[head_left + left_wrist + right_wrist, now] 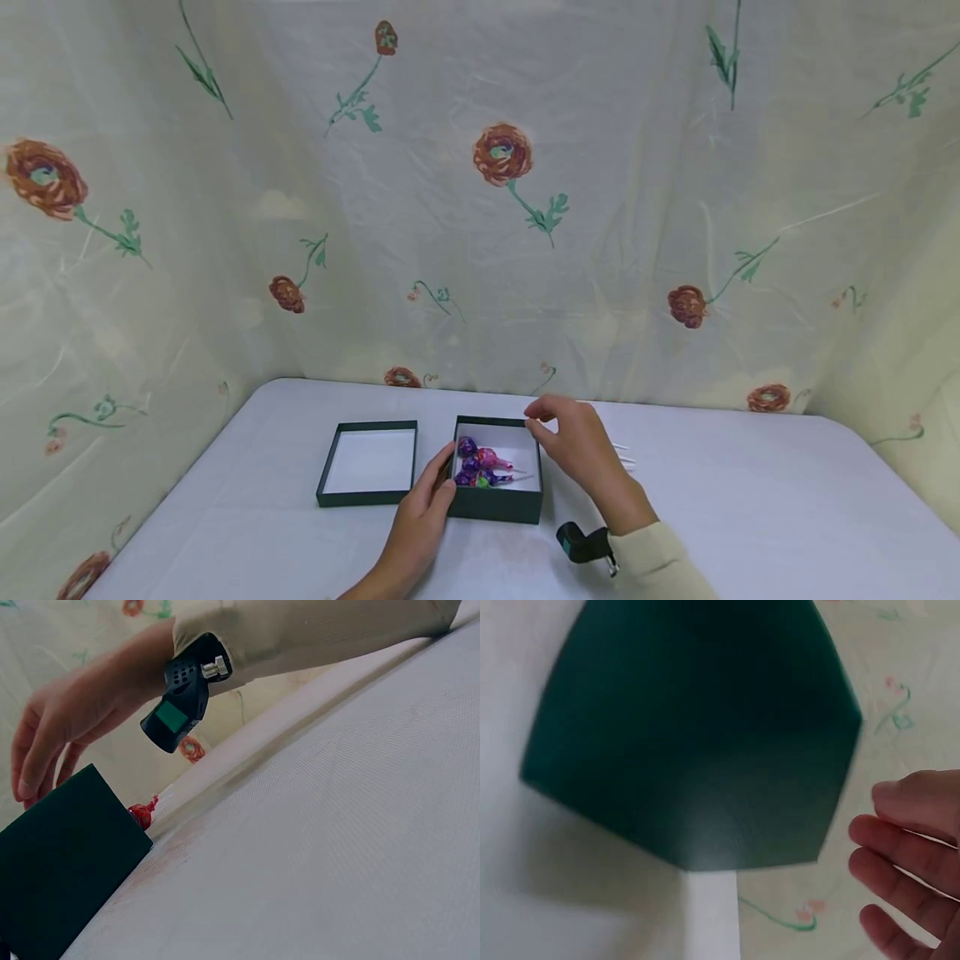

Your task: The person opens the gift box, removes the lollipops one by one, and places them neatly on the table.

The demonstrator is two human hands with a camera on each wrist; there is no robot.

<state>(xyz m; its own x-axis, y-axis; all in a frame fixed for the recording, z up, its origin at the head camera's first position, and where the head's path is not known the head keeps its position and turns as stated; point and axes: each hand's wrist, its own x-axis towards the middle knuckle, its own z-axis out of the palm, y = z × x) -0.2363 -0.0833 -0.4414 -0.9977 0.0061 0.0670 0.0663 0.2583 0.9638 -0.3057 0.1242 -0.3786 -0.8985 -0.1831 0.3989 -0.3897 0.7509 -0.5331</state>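
Edges of the box (pixel 495 505) are blocked by the touching, straight-fingered left hand (pixel 422 515) and loosely bent, empty right hand (pixel 576 440); a gap is left before the lid (pixel 371 461).

The place is looking like a screened-off booth: flower-printed curtains (pixel 615 208) are hanging behind and on both sides of a white table (pixel 255 533).

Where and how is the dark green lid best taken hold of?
Probably grip the lid by its left rim, coming from above and the left: it lies open side up, offering a raised edge to pinch, while the box and left hand crowd its right.
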